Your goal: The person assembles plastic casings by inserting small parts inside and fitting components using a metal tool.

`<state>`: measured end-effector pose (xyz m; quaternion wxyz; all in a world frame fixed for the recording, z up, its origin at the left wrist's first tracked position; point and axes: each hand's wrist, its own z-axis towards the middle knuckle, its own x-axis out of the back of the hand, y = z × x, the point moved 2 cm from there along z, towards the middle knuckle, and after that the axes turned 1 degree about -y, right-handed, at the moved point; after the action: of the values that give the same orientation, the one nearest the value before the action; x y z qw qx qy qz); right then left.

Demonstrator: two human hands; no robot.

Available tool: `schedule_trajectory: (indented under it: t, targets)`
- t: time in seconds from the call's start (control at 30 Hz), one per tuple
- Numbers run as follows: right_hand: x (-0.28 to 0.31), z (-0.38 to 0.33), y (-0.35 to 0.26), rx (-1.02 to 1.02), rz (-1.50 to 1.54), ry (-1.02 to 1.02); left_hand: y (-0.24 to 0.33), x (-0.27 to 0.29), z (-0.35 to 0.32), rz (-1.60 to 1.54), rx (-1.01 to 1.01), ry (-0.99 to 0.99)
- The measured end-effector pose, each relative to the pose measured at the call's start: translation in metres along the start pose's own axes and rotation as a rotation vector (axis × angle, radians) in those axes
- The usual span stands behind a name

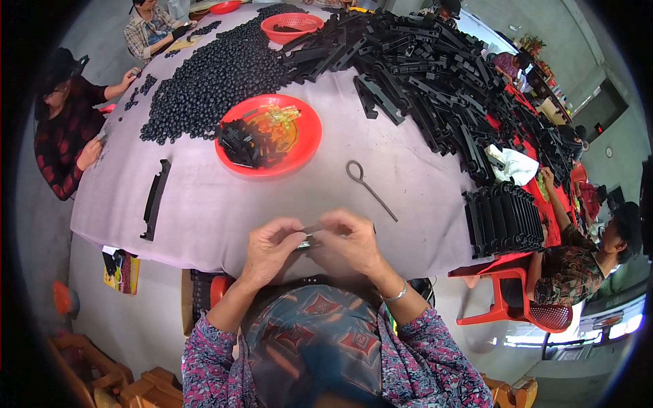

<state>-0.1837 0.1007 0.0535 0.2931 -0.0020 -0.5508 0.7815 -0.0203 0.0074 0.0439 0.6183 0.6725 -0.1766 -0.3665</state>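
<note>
Near the table's front edge, my left hand (pixel 271 251) and my right hand (pixel 352 241) meet with fingertips pinched together. Between them is a small, shiny, dark-and-clear piece (pixel 308 240), blurred and partly covered by fingers, so its kind cannot be told. Beyond them lies a red plate (pixel 309 146) bearing thin black strips (pixel 246 144) and small clear yellowish pieces (pixel 282 117). A metal rod with a looped end (pixel 374 192) rests to the right of the plate. One long black plastic bracket (pixel 156 199) lies by itself at the left.
Small black round parts (pixel 211 85) are heaped at the far left. Long black brackets (pixel 435 88) pile up at the far right, with a neat row of brackets (pixel 505 219) nearer. A red basket (pixel 292 27) stands behind. Co-workers sit around the table; a red chair (pixel 507 296) is at right.
</note>
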Motion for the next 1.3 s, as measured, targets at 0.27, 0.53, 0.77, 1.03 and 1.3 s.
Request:
schedule_trajectory:
  t: [0.27, 0.53, 0.77, 1.03, 1.3]
  targets:
    - [0.0, -0.006, 0.014, -0.375, 0.454, -0.02, -0.005, -0.005, -0.002, 0.129, -0.109, 0.003]
    - [0.005, -0.012, 0.006, -0.442, 0.362, -0.092, 0.006, -0.014, -0.013, 0.327, -0.239, 0.016]
    - [0.022, -0.009, 0.006, -0.443, 0.322, -0.127, 0.007, -0.01, -0.008, 0.474, -0.282, -0.097]
    - [0.056, 0.005, 0.021, -0.571, 0.188, 0.024, -0.004, 0.001, 0.013, 0.864, -0.442, -0.003]
    - [0.044, 0.001, 0.023, -0.56, 0.027, -0.079, -0.014, -0.001, 0.008, 1.045, -0.366, -0.12]
